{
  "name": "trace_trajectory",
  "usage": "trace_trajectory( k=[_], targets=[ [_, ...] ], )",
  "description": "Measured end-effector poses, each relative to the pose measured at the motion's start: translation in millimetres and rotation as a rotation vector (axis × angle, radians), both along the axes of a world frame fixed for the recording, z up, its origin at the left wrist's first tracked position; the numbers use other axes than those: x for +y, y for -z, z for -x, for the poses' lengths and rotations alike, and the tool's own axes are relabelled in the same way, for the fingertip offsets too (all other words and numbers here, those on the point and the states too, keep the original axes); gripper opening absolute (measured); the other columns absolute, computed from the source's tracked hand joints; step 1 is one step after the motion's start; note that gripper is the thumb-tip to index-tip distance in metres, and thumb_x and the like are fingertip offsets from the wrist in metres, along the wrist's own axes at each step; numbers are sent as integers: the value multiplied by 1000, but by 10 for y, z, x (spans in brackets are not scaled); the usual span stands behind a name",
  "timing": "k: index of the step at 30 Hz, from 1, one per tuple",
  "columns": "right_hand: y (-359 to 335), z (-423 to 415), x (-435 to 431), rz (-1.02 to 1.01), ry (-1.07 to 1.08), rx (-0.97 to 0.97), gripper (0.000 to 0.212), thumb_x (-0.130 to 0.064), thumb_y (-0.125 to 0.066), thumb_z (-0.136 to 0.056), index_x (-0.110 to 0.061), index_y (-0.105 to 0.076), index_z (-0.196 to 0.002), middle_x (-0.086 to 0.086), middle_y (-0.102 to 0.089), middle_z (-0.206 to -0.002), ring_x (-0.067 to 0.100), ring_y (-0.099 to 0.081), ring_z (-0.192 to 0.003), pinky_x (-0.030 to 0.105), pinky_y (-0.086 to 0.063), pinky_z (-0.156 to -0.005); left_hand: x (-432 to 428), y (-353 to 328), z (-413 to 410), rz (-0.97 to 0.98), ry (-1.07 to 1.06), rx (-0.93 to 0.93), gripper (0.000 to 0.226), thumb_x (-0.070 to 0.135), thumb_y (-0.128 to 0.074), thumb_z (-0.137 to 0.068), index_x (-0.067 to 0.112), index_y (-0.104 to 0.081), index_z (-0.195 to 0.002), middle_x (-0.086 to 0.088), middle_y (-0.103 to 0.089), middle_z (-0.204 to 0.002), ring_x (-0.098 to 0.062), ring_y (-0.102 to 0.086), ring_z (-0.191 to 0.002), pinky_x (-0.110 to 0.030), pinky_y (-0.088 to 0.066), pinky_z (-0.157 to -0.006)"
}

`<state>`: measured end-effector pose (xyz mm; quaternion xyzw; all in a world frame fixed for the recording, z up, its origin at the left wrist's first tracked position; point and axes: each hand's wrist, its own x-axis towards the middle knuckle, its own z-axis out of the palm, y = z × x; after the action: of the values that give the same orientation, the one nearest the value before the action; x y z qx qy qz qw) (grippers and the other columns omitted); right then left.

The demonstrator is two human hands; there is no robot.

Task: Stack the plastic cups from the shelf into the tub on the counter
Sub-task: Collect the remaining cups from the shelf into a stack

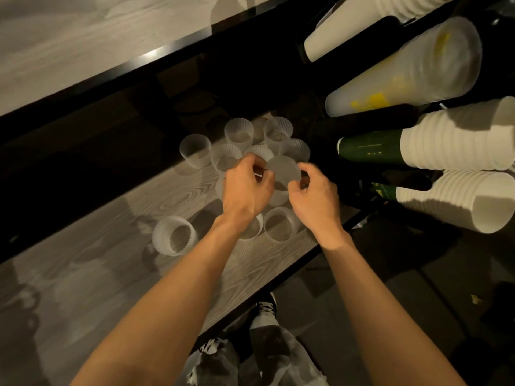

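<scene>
Several frosted, ribbed plastic cups [195,150] stand in a loose cluster on a grey wood-grain shelf [106,263]. One cup [283,169] sits raised between my hands, bottom up toward the camera. My left hand [246,188] holds its left side with curled fingers. On the right side, my right hand [313,195] pinches the same cup with thumb and fingers. Another cup [174,235] stands alone at the lower left of the cluster. No tub is in view.
Tall stacks of white and frosted cups [418,65] lie on their sides at the right, two with dark green sleeves [370,149]. A black shelf edge [167,51] runs diagonally above, and the dark floor and my shoes [266,305] show below.
</scene>
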<state>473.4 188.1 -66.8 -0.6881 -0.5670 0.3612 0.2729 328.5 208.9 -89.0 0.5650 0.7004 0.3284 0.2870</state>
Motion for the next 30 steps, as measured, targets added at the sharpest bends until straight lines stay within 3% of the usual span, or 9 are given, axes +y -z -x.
trace_trajectory(
  k=[2,9,12,14,20,23,25,28,30],
  targets=[
    [11,-6,-8,14,-9,-12,26,-20,-57,-97,-28,-63,-121,-10,-71,-97,15,-69,-90,45,-58,-83,-29,13,-6,23,2,16,24,31,-63,-88,19,-66,-109,10,-68,-95,-9,-66,-86,-39,-60,-80],
    [130,12,23,66,-33,-40,40,-20,-56,-97,-25,-59,-137,-3,-72,-118,20,-69,-109,44,-57,-93,11,63,19,114,36,110,28,23,-63,-85,21,-67,-113,10,-71,-96,-14,-70,-89,-42,-61,-81],
    [208,1,4,195,-80,-49,57,-19,-56,-99,-23,-43,-154,1,-62,-143,23,-59,-130,34,-48,-106,-45,158,31,161,63,151,25,20,-66,-89,17,-66,-113,0,-74,-96,-24,-72,-92,-45,-60,-83],
    [248,-15,0,250,-80,-11,61,-18,-55,-101,-24,-36,-158,1,-57,-148,22,-56,-133,28,-44,-101,-59,172,11,187,76,143,27,18,-66,-88,15,-66,-115,-3,-75,-97,-25,-72,-95,-45,-60,-86],
    [106,-73,105,-4,-4,-23,46,-20,-59,-96,-29,-55,-141,-2,-72,-119,20,-70,-106,38,-58,-88,97,-53,-60,96,27,69,21,32,-63,-86,22,-64,-105,8,-70,-93,-13,-69,-84,-41,-62,-77],
    [8,-87,241,-135,39,-39,50,-22,-59,-97,-29,-51,-146,1,-70,-126,21,-69,-110,44,-59,-91,217,-200,-108,-44,6,-17,12,27,-61,-94,19,-62,-103,9,-67,-89,-6,-67,-76,-36,-61,-71],
    [-31,-98,328,-173,54,-35,53,-21,-58,-99,-27,-47,-151,5,-66,-133,20,-68,-113,41,-58,-94,291,-258,-140,-97,2,-38,8,26,-60,-97,19,-60,-102,8,-66,-90,-5,-66,-74,-30,-59,-68],
    [-33,-122,411,-182,65,-40,56,-17,-58,-100,-22,-43,-154,8,-59,-144,22,-59,-129,36,-52,-103,372,-254,-187,-104,32,-64,12,23,-58,-98,15,-61,-107,3,-67,-101,-6,-65,-82,-20,-55,-69],
    [6,-142,439,-143,65,-10,59,-13,-59,-99,-22,-41,-155,6,-55,-148,21,-53,-136,39,-49,-109,402,-201,-214,-56,60,-82,19,22,-57,-96,12,-62,-111,1,-67,-107,-8,-65,-90,-24,-57,-77]
  ],
)
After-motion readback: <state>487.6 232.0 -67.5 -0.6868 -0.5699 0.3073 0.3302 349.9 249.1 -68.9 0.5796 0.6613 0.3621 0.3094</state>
